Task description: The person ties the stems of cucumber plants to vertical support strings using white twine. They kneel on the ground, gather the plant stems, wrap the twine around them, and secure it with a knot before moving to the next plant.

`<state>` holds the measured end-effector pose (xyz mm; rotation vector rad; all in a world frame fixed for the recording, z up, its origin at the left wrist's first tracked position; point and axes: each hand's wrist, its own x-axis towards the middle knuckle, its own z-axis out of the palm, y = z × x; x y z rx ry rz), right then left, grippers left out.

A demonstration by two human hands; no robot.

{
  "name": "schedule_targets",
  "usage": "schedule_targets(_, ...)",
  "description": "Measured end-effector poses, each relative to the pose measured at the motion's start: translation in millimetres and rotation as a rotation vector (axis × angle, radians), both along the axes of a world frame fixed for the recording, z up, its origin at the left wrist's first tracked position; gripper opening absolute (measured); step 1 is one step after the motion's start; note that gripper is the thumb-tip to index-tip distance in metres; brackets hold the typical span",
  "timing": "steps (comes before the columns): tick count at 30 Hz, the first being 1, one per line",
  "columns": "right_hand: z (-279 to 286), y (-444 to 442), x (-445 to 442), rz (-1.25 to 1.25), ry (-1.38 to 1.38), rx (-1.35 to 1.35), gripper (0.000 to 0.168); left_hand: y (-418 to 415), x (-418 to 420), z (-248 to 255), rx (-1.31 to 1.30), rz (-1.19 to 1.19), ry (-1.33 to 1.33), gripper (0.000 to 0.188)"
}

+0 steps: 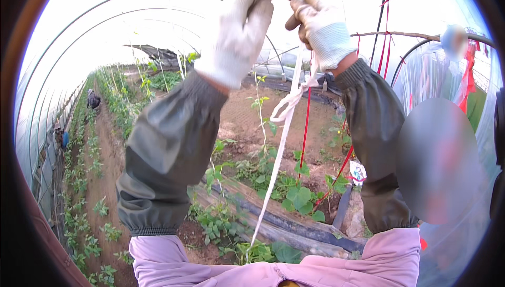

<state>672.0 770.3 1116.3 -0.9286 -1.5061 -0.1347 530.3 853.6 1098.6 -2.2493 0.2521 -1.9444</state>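
Note:
Both of my hands are raised high in front of me, in white knit gloves with brownish fingers. My right hand (315, 26) has its fingers curled round the upper part of a white cloth strip (278, 160). Below that hand the strip carries a knot with a loose loop (290, 103), then runs slantwise down to the leafy plants (258, 252) before me. To the left, apart from the strip, is my left hand (246, 30), its fingers bent forward and slightly blurred. Whether anything thin sits between its fingertips is not visible.
Red ribbons (307, 129) hang and slant beside the strip. Cucumber-like vines (300, 198) grow behind a black plastic-edged bed border (292, 224). A wooden pole (398, 33) crosses at upper right, near plastic sheeting (418, 66). A person (93, 99) crouches far down the left row.

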Motion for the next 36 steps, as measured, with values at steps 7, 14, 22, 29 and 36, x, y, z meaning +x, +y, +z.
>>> schedule_targets(7,11.7,21.5,28.2,-0.225,-0.059,-0.217,0.025,35.3,147.7,142.4,-0.199,0.060,0.215,0.023)
schedule_targets(14,34.7,-24.6,42.5,-0.251,-0.238,-0.155,0.022,20.6,108.2,170.4,-0.517,-0.048,0.457,0.034)
schedule_targets(22,116.6,-4.6,129.3,-0.856,-0.416,0.159,0.034,25.5,110.0,164.5,-0.967,-0.723,0.741,0.037)
schedule_targets(29,135.1,4.3,88.4,-1.319,-0.376,0.313,0.037,26.2,110.0,162.2,-1.088,-0.998,0.395,0.036)
schedule_targets(36,57.9,39.5,47.6,-0.635,-0.178,-0.075,0.039,32.0,111.2,111.4,-0.804,-0.745,0.176,0.044)
